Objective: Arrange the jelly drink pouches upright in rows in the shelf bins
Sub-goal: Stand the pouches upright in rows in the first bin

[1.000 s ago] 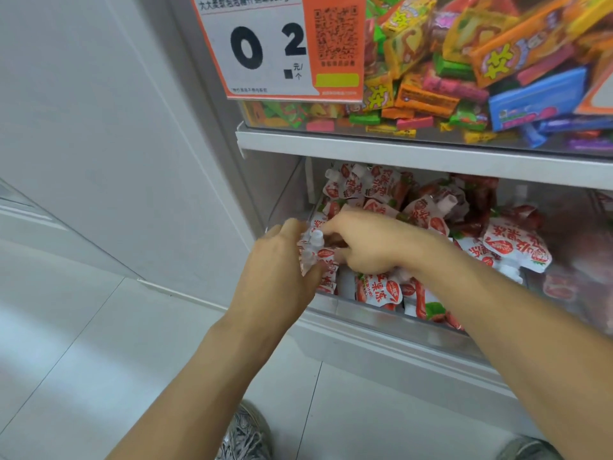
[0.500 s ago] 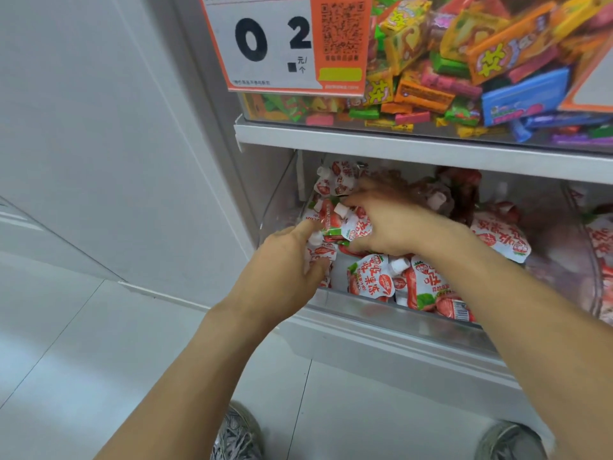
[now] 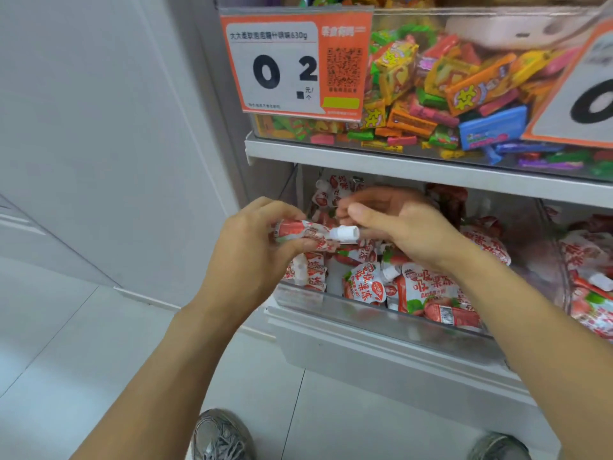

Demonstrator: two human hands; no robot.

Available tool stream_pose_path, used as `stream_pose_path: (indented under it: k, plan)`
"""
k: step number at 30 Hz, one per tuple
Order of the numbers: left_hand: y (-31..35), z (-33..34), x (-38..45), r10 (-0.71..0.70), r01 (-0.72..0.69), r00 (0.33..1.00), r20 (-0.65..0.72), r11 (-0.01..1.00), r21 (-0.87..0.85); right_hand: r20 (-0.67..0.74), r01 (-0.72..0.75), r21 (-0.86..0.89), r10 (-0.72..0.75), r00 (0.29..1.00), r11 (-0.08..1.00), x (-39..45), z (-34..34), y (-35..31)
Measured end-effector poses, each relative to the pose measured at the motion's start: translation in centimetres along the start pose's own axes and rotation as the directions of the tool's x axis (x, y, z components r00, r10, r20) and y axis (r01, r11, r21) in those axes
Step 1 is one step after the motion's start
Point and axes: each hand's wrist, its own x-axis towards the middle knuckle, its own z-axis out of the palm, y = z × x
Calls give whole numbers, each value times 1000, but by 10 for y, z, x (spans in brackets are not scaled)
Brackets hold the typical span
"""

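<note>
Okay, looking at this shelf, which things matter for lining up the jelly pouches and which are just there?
Part of the job:
- held jelly pouch, gripped by the left hand
- right hand by its cap
- pouches in the clear bin

Just there:
- candy bin above
- price tag
- shoes

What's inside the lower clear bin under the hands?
Red-and-white jelly pouches with white caps fill the bin, mostly lying jumbled. The left hand grips one pouch above them. The hands hide the middle pouches.
</note>
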Motion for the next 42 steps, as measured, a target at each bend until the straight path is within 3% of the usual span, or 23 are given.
stream_pose_path:
  k: [2,3,5,9,12,14,16,23,29,33,38,42]
  plan:
    - [-1,-9,-8,-14,13,999,-44,1000,-10,-143,-31,-323,-16,990,946,17,-10,10]
    - [-2,-12,-13,-19,18,998,-54,1000,-6,-151,-46,-461,-28,988,886,26,-10,12]
    - [-3,-17,-20,-39,39,998,-47,999,5,-31,26,-635,-59,998,772,44,-5,11]
    - [-5,-17,-27,-57,57,998,-13,998,12,268,275,-846,-81,960,457,78,8,25]
    - [-6,-16,-30,-79,79,997,1,997,6,343,320,-907,41,938,272,98,14,40]
    - [-7,-16,-30,-97,97,995,4,995,-6,343,314,-927,121,932,205,105,14,38]
    - [-7,-16,-29,-121,122,993,9,992,-28,367,335,-921,155,917,197,106,13,31]
    - [-4,-16,-28,-128,128,992,2,991,-26,424,409,-875,0,906,259,68,-11,26]
    - [-1,-17,-27,-122,121,993,-6,991,-54,366,404,-826,-172,915,392,25,-39,9]
    - [2,-15,-25,-131,130,991,-19,990,-61,264,309,-840,-162,951,446,-7,-64,-2]
    - [6,-10,-23,-127,126,992,-8,990,-57,198,212,-926,-76,977,313,-32,-73,-4]
    - [5,-10,-21,-146,145,989,-14,988,-59,171,206,-885,-121,978,418,9,-43,-8]
